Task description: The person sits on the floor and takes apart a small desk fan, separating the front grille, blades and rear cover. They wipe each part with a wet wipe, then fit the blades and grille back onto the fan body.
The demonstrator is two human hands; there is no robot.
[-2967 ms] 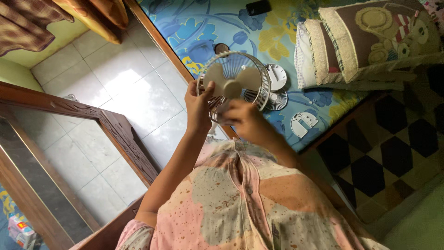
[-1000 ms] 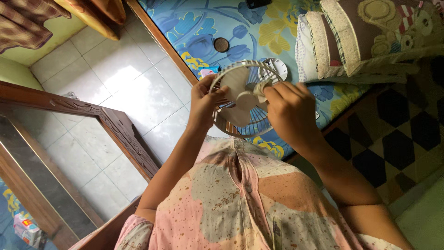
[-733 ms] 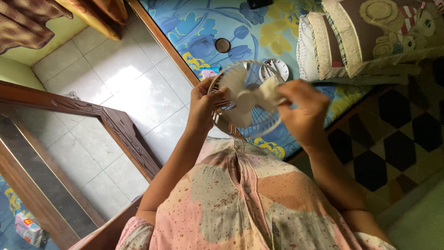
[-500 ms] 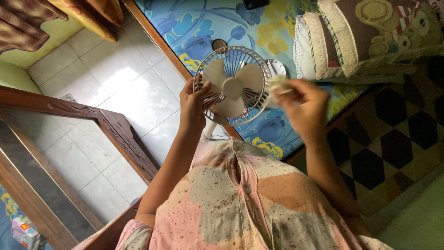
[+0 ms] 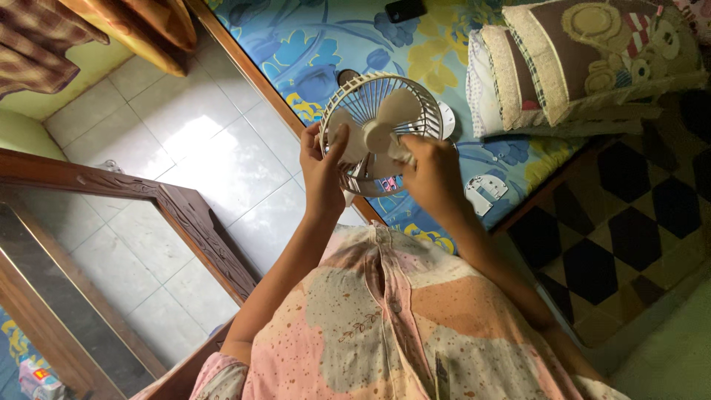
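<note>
I hold a small white fan (image 5: 381, 122) with a round wire cage above the edge of the bed; its pale blades are exposed. My left hand (image 5: 324, 169) grips the cage rim on the left side, thumb over the wires. My right hand (image 5: 433, 178) comes in from the lower right. Its fingers are closed on a small white piece (image 5: 401, 152) pressed against a blade next to the hub. What this piece is, I cannot tell.
Behind the fan lies a bed with a blue floral sheet (image 5: 311, 44), stacked pillows (image 5: 585, 67), a white round part (image 5: 446, 118), a white plastic part (image 5: 481, 194) and a dark phone (image 5: 405, 9). A wood-framed mirror (image 5: 185, 222) leans at the left on the tiled floor (image 5: 185, 126). A chequered mat (image 5: 629, 222) is at the right.
My right hand has come back from the right of the fan onto the blades near the hub. The fan has shifted a little to the right in my left hand.
</note>
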